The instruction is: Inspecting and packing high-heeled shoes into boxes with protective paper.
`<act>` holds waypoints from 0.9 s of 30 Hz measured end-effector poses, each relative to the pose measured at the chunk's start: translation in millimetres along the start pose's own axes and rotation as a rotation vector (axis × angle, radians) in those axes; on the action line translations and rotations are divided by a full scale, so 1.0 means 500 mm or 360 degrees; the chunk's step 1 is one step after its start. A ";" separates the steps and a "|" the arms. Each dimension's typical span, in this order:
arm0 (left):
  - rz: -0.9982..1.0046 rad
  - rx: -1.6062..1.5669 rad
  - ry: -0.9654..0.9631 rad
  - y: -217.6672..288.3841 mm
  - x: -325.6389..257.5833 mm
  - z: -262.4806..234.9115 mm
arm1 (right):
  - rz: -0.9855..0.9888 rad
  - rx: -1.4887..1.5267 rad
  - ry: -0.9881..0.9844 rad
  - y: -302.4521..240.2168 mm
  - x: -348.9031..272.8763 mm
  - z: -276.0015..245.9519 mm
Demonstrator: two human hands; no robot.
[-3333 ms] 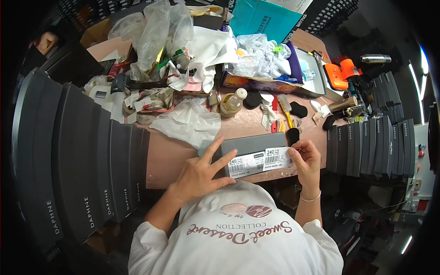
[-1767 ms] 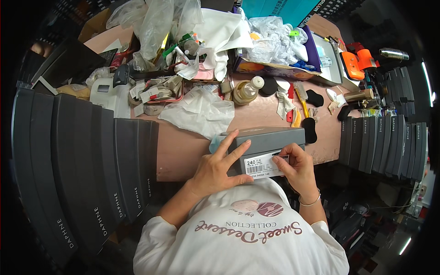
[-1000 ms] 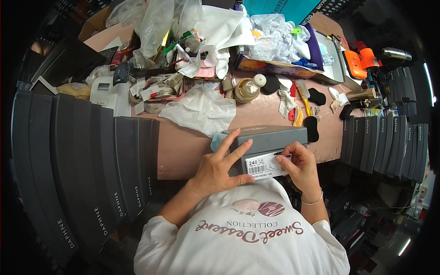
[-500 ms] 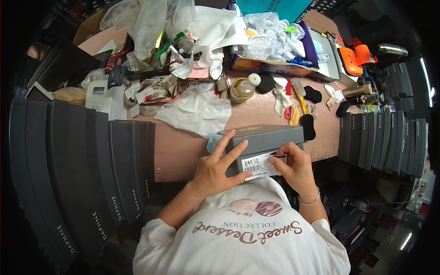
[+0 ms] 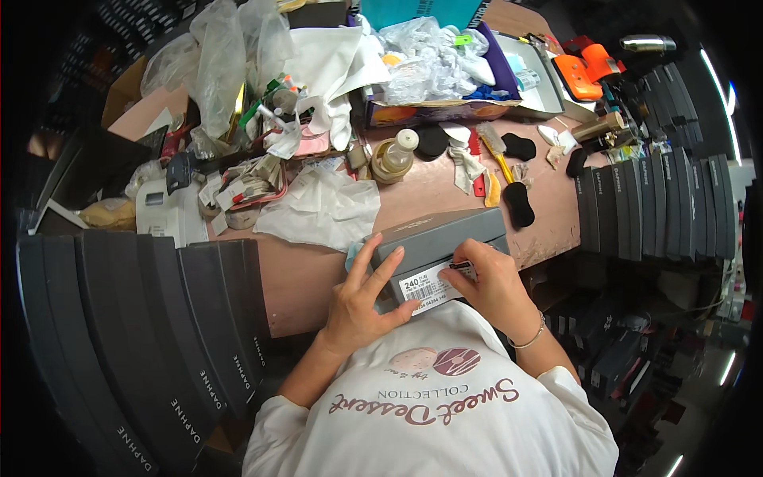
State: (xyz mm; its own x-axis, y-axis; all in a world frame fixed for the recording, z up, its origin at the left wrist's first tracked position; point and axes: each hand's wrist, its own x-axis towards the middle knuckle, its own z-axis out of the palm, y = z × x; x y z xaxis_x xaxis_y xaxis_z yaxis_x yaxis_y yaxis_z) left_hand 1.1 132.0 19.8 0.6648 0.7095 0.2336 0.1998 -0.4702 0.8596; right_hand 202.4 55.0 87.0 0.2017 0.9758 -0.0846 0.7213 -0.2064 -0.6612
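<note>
A grey shoe box (image 5: 433, 238) sits at the near edge of the table, its lid on. Against its near side is a white barcode label (image 5: 425, 288). My left hand (image 5: 362, 306) rests at the box's left end with fingers spread over the lid and its thumb touching the label's lower left edge. Curled at the label's upper right part, my right hand (image 5: 493, 286) has thumb and fingers closed on it, covering that corner. Some pale blue material (image 5: 354, 253) shows behind my left fingers.
Stacked dark boxes stand left (image 5: 159, 318) and right (image 5: 652, 203). Beyond the shoe box lie a crumpled white sheet (image 5: 322, 208), a pump bottle (image 5: 393, 161), a yellow-handled brush (image 5: 497, 151) and a black pad (image 5: 519, 205). A purple carton (image 5: 445, 115) holds crumpled plastic.
The view has shifted and tilted slightly. My right hand has moved left along the label, its thumb nearer the label's middle. My left hand keeps its place on the box.
</note>
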 end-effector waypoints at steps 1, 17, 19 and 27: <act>0.0015 0.0030 0.0015 -0.002 0.000 0.004 | 0.0008 -0.0194 -0.0024 0.000 -0.001 -0.002; 0.0324 -0.0620 -0.0100 0.226 -0.002 0.070 | -0.0415 0.1430 -0.1023 0.076 -0.142 -0.049; 0.0320 -0.0666 -0.0340 0.233 0.018 0.148 | -0.0458 0.1434 -0.0954 0.117 -0.159 -0.033; 0.0472 0.0109 -0.0417 0.359 0.151 0.356 | 0.0955 0.1632 -0.0340 0.642 -0.440 -0.185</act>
State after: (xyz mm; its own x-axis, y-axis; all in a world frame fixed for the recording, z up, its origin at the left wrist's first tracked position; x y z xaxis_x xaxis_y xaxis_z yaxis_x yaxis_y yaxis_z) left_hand 215.4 7.7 111.0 0.8600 0.3841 0.3360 0.0132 -0.6749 0.7378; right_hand 450.7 -232.6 -37.6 0.1410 0.7564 -0.6388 -0.3306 -0.5722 -0.7505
